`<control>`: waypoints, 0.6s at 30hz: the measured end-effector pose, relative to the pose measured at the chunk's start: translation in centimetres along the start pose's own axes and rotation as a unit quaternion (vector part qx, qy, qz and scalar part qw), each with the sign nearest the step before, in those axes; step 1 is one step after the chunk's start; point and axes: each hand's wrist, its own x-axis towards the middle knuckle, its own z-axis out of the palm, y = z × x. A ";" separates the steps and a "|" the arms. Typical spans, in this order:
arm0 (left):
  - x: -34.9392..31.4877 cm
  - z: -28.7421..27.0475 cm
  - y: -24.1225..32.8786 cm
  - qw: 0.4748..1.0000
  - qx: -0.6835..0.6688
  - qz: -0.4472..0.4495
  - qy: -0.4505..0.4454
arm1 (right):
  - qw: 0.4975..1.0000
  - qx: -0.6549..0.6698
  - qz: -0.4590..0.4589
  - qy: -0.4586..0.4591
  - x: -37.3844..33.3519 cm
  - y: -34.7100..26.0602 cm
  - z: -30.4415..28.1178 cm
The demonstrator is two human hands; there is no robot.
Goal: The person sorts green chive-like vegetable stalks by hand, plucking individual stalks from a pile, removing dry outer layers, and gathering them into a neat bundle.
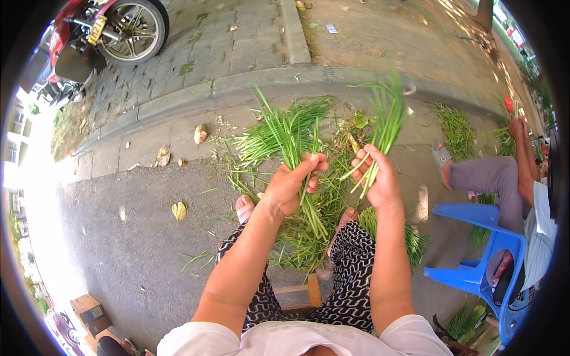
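My left hand [292, 184] is closed around a bunch of long green stalks that look like garlic chives [282, 133]; their cut ends point down toward my lap. A smaller bunch of chives [387, 121] is held in my right hand [377, 178], leaves up and blurred at the tips, pale ends poking out below the fingers. The two hands are apart, at about the same height. On the ground beyond my left hand lies a pile of chives [255, 143]. Loose trimmings [300, 249] spread between my feet, and another chive bundle [409, 237] rests beside my right leg.
A stone kerb [237, 89] runs across the far side. At the right are a blue plastic chair [469, 276], a seated person [493, 181] with more chives [454, 130] nearby. A red motorcycle [89, 47] stands far left, cardboard boxes [89, 311] near left. A wooden stool [297, 291] shows between my legs.
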 end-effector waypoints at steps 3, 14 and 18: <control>-0.1 -0.3 0.4 1.000 -0.021 0.000 0.001 | 0.998 0.019 0.027 -0.053 -0.3 0.7 0.6; -0.9 -0.4 0.8 0.999 -0.023 -0.028 -0.029 | 0.994 -0.008 0.085 -0.073 -0.2 2.2 2.4; -1.1 -0.1 0.8 0.998 0.053 -0.017 -0.031 | 0.993 -0.073 0.081 -0.054 0.0 2.7 2.6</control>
